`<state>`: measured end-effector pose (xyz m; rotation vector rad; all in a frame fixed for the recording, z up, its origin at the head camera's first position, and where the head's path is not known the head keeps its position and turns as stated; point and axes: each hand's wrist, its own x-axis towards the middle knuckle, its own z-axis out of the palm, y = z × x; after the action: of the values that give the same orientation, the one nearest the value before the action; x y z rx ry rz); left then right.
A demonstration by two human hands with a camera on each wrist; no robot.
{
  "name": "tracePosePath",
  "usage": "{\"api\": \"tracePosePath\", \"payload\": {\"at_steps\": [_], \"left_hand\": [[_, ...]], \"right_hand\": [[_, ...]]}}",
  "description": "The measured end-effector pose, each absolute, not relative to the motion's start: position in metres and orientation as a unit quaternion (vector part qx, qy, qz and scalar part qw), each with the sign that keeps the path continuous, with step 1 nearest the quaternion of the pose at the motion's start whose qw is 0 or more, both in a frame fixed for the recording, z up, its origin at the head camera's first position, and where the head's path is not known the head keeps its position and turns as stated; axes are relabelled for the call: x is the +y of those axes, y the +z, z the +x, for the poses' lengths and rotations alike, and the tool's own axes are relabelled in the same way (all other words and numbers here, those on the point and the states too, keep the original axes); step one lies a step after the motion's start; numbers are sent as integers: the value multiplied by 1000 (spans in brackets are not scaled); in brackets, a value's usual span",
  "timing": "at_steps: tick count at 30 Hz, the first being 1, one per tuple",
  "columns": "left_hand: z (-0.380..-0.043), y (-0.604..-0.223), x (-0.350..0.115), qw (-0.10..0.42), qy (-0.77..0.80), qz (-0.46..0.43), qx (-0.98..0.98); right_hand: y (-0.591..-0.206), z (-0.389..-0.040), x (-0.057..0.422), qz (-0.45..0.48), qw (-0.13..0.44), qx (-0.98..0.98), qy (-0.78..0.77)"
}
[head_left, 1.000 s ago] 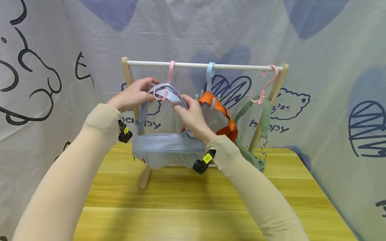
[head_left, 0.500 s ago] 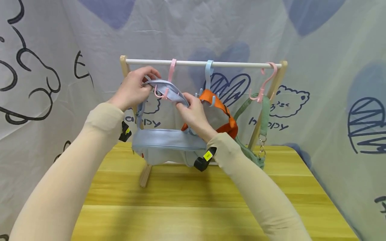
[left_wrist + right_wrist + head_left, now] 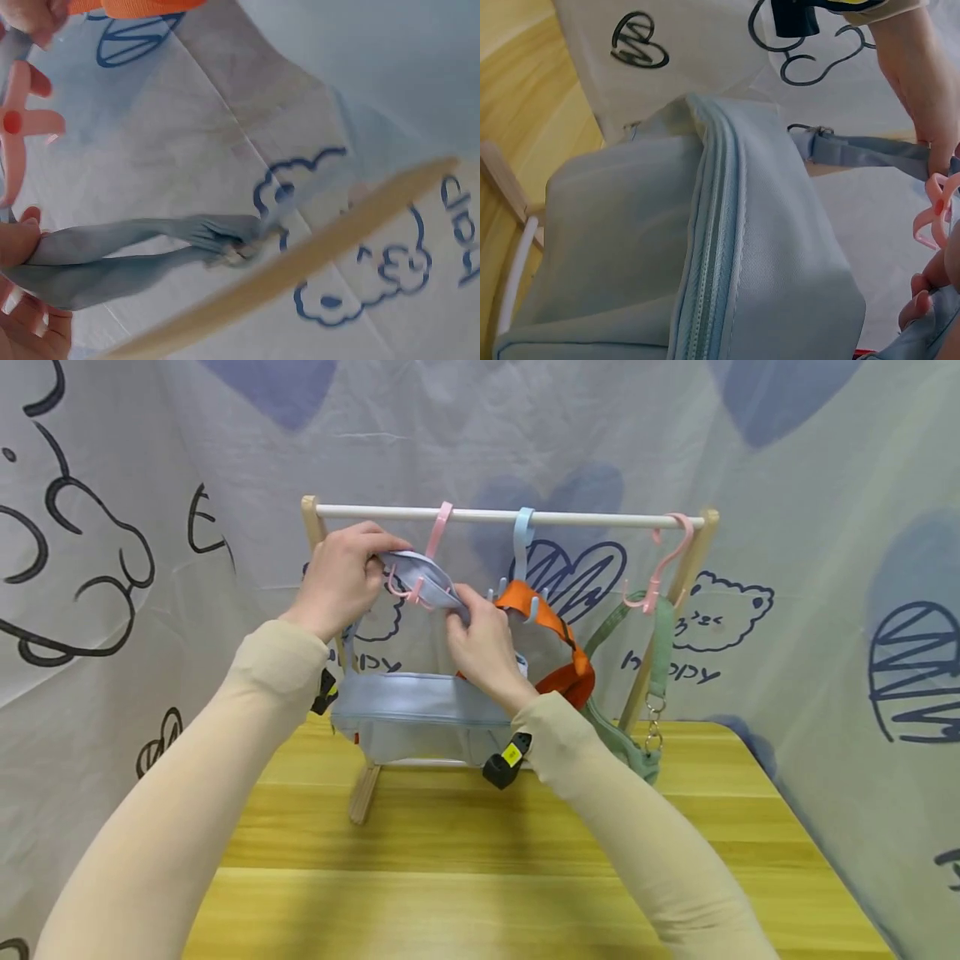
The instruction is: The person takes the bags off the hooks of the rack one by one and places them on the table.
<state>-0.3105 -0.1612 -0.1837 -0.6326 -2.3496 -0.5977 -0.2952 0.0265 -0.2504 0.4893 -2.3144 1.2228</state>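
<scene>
A light blue bag [image 3: 420,697] with a zip hangs below its strap [image 3: 423,578]. The strap passes over the prongs of a pink hook [image 3: 438,531], which tilts on the rail. My left hand [image 3: 341,575] pinches the strap left of the prongs; in the left wrist view its thumb and fingers close on the folded strap [image 3: 112,247]. On the other side, my right hand [image 3: 486,642] grips the strap between thumb and fingers. The right wrist view has the bag's zip [image 3: 716,247] up close, with the pink prongs [image 3: 934,210] between both hands.
The white rail [image 3: 585,517] sits on a wooden stand [image 3: 693,556] on the wood-grain table [image 3: 525,877]. Just right of my right hand, an orange strap [image 3: 551,625] hangs from a blue hook [image 3: 522,539]. A green bag [image 3: 630,752] hangs from another pink hook [image 3: 660,572].
The left pink hook's top has slid right along the rail, and the hook leans more. Both hands have shifted slightly right with the strap. The blue bag's body has risen a little.
</scene>
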Motion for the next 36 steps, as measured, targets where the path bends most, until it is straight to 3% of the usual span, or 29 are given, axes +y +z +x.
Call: {"api": "tracePosePath", "payload": {"at_steps": [13, 21, 30, 36], "left_hand": [[-310, -176, -160, 344, -99, -299, -885], [-313, -169, -158, 346, -109, -303, -881], [-310, -164, -151, 290, -120, -268, -911], [-304, -171, -152, 282, -135, -234, -921]], "right_hand": [[-244, -297, 36, 188, 237, -852, 426], [-241, -296, 34, 194, 219, -847, 444], [-241, -292, 36, 184, 95, -768, 606], [-242, -292, 35, 164, 74, -744, 643]]}}
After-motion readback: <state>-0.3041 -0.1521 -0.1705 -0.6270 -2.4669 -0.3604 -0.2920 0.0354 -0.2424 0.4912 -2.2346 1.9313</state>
